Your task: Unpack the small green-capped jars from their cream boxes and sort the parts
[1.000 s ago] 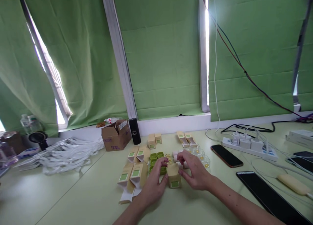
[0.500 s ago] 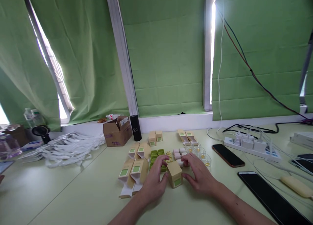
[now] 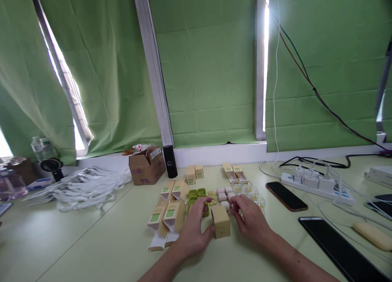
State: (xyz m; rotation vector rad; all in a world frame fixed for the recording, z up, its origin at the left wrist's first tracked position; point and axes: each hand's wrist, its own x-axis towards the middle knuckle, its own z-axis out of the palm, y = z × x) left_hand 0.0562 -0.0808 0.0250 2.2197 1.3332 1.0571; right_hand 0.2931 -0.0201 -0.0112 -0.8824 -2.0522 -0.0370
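Observation:
A small kraft cardboard box [image 3: 221, 224] stands closed on the table between my hands, a plain side facing me. My left hand [image 3: 196, 227] is at its left, thumb tip against or very close to the box, fingers arched apart over the green square trays [image 3: 192, 193]. On the other side, my right hand [image 3: 251, 218] has bent, parted fingers beside the box, with a slight gap showing. Behind the hands lie small yellow pieces [image 3: 212, 197], pale pink and white cylinders [image 3: 221, 196] and clear round cups [image 3: 252, 192], partly hidden by my right hand.
Opened kraft boxes with green labels [image 3: 170, 213] lie left of my hands; two closed ones [image 3: 191, 175] stand behind. Phones [image 3: 286, 196], a tablet-like black device [image 3: 339, 249] and a power strip [image 3: 317, 184] are right. A carton [image 3: 147, 167] and white straps [image 3: 88, 188] are left.
The box has turned, so its green label no longer faces me. My right fingers have drawn in and moved slightly away from it; my left thumb has moved toward its side.

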